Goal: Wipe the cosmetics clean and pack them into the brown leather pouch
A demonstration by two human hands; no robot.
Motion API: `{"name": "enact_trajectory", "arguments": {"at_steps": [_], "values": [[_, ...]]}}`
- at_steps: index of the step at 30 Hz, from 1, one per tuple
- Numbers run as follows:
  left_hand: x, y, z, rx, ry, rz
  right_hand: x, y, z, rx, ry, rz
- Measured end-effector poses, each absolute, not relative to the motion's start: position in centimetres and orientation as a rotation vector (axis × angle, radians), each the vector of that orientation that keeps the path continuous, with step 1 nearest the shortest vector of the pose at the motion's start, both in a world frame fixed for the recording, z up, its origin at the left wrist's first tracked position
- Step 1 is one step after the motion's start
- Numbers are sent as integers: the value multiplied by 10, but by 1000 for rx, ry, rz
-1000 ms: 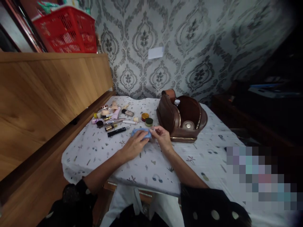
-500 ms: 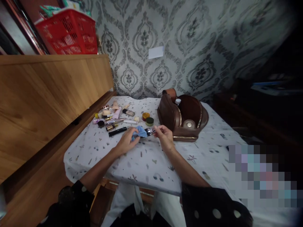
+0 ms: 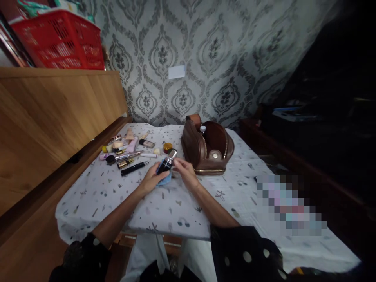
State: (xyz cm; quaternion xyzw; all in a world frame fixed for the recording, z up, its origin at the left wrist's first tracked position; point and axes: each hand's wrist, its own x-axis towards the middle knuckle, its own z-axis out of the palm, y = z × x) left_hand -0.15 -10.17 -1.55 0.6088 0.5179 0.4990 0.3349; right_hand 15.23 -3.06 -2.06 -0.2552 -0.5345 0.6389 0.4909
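The white, printed surface carries an open brown bag near its far edge. Cosmetics cluster along the far left edge, with a black tube just in front of them. A blue cloth lies near the middle.

Legible text: none.
- Bottle: dark, markings too small to read.
- Cosmetics on surface: labels blurred.
- Slip on wall: white, no writing made out.
- Bag: no readable brand.
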Motion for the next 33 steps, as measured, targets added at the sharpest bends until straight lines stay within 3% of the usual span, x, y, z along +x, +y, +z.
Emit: {"name": "enact_trajectory", "arguments": {"at_steps": [6,12,17,22,25,33], "values": [[4,-95,-18,1686,1590,1285,146,-41,-21,-489,-1244,1839],[12,-99,-18,1895,1894,1015,149,-38,-23,-505,-1189,1849],[5,-94,-12,1843,1970,1049,147,-35,-25,-540,-1140,1804],[-9,-78,0,1519,1456,1461,145,-34,-27,-573,-1171,1757],[-13,-69,-4,1249,1178,1444,147,-36,-23,-586,-1237,1710],[-13,-68,-15,1070,1016,1388,151,-38,-18,-590,-1253,1832]]}}
